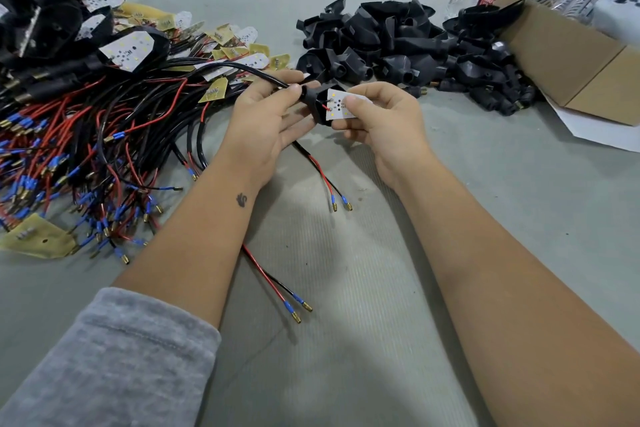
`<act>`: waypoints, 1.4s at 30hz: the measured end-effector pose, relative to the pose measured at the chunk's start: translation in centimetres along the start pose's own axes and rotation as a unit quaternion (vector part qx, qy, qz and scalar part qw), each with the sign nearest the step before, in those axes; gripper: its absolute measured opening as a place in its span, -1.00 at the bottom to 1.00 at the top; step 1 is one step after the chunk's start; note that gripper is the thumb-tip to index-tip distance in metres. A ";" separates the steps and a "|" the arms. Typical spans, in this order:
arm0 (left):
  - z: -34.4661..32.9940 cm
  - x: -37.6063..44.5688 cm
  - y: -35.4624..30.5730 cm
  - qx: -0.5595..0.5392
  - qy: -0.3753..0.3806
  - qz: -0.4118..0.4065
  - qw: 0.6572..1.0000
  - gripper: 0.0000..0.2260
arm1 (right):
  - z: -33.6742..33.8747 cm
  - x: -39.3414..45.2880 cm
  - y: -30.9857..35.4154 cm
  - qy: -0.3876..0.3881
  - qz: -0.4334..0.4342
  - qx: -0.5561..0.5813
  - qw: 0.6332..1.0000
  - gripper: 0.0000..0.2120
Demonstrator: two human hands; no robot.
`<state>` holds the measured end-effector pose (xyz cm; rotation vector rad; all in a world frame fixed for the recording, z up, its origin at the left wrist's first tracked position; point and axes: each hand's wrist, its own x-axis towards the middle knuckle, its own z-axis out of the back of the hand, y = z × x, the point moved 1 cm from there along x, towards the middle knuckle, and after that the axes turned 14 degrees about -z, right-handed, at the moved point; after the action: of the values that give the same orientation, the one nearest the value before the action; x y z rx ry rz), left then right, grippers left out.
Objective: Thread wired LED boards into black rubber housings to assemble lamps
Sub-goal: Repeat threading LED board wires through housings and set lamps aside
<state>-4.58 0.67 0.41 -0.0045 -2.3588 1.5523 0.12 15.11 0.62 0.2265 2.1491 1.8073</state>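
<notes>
Forearms extended, left hand (pixel 266 114) apparently pinching housing (pixel 317 104), right hand (pixel 381 121) board (pixel 341 107).

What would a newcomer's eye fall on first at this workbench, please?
Probably the two hands at centre: the left hand grips a black rubber housing, while the right hand pinches a white LED board at its mouth. Next, the tangle of red and black wired boards at left, and the heap of empty housings beyond.
</notes>
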 end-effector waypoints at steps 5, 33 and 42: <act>-0.1 -0.1 0.1 0.016 0.020 0.007 1.000 -0.87 | 0.2 0.0 0.0 0.006 0.004 0.017 1.000 -0.90; -0.4 0.1 -0.1 -0.056 0.019 -0.009 0.998 -0.85 | 0.8 0.2 0.1 0.004 0.028 -0.131 0.991 -0.85; -0.6 -0.2 0.8 0.034 0.052 -0.043 0.997 -0.70 | 0.0 -0.2 0.2 0.030 0.032 -0.133 0.990 -0.75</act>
<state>-4.34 1.52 -0.15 0.0290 -2.1971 1.5516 0.23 15.07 0.81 0.1804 1.9315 2.1369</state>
